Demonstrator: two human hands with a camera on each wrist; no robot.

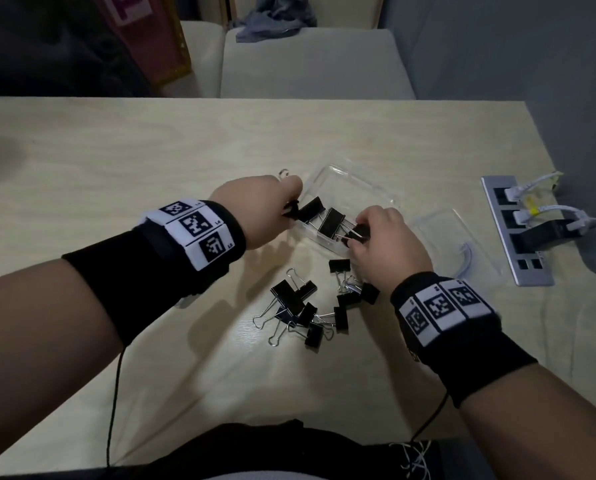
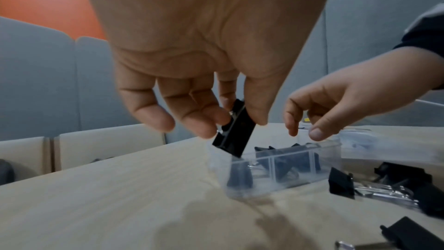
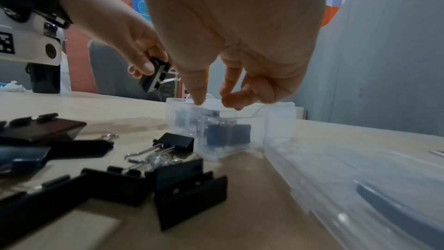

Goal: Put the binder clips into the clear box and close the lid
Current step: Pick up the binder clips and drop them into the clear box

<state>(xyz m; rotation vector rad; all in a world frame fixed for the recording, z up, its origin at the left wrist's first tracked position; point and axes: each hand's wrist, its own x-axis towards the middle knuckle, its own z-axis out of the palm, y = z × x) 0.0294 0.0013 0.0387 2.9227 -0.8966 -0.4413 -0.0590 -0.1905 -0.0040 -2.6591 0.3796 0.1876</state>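
Observation:
The clear box (image 1: 353, 181) stands open on the table with several black binder clips (image 1: 331, 221) in it. My left hand (image 1: 291, 211) pinches one black binder clip (image 2: 234, 136) between thumb and fingers, tilted just over the box's left end. My right hand (image 1: 359, 237) hovers over the box's near right corner. Its thumb and fingertips (image 3: 199, 100) point down at the rim, apart, with nothing between them. A pile of loose binder clips (image 1: 307, 306) lies on the table in front of the box. The clear lid (image 1: 452, 244) lies flat to the right of the box.
A metal socket panel (image 1: 518, 230) with white plugs and cables is set into the table near its right edge. A small clear ring (image 1: 284, 173) lies behind my left hand. Pale chairs (image 1: 310, 64) stand beyond the far edge.

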